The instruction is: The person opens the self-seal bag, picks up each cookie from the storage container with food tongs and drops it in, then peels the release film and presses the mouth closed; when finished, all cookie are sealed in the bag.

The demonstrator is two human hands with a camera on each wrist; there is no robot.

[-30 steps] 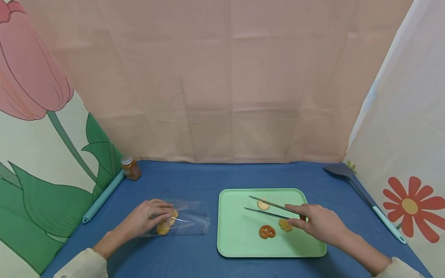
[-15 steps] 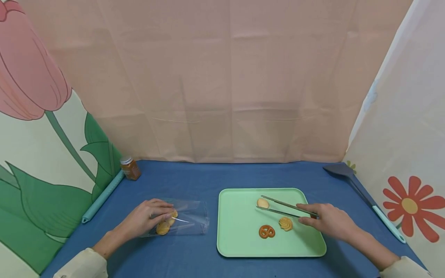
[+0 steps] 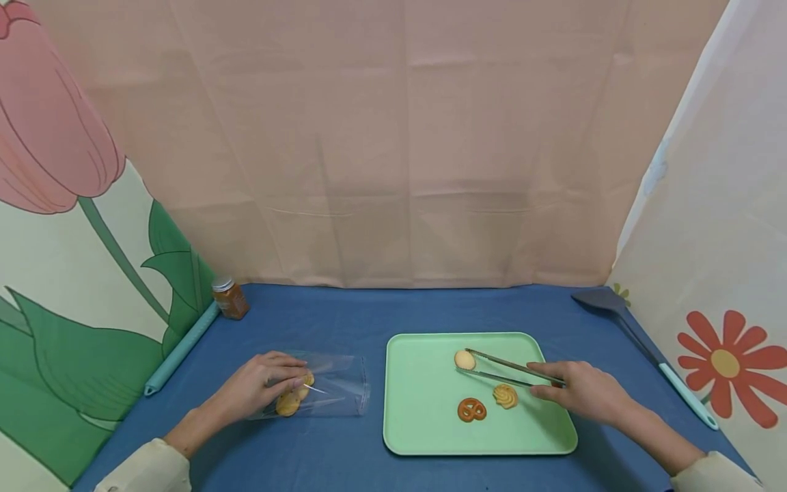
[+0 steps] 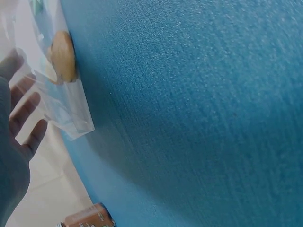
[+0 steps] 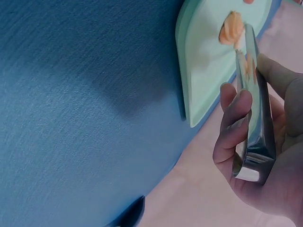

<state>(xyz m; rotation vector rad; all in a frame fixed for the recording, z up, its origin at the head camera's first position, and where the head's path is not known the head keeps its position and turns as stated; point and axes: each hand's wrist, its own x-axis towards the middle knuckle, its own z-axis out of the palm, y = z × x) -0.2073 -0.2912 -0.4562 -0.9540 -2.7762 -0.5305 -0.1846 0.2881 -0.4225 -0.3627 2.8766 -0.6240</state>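
Right grip (image 3: 578, 391) holds tongs (image 5: 256, 120), the round cookie (image 3: 464, 360) between their tips; left grip (image 3: 261, 384), fingers extended, touches a clear bag (image 3: 344, 386).

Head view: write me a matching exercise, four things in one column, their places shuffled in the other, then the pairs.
1. pretzel
2. jar
3. tongs
4. spatula

A. in the right hand
B. by the right edge of the blue table
C. on the green tray
D. at the table's back left

Pairs: 1-C, 2-D, 3-A, 4-B
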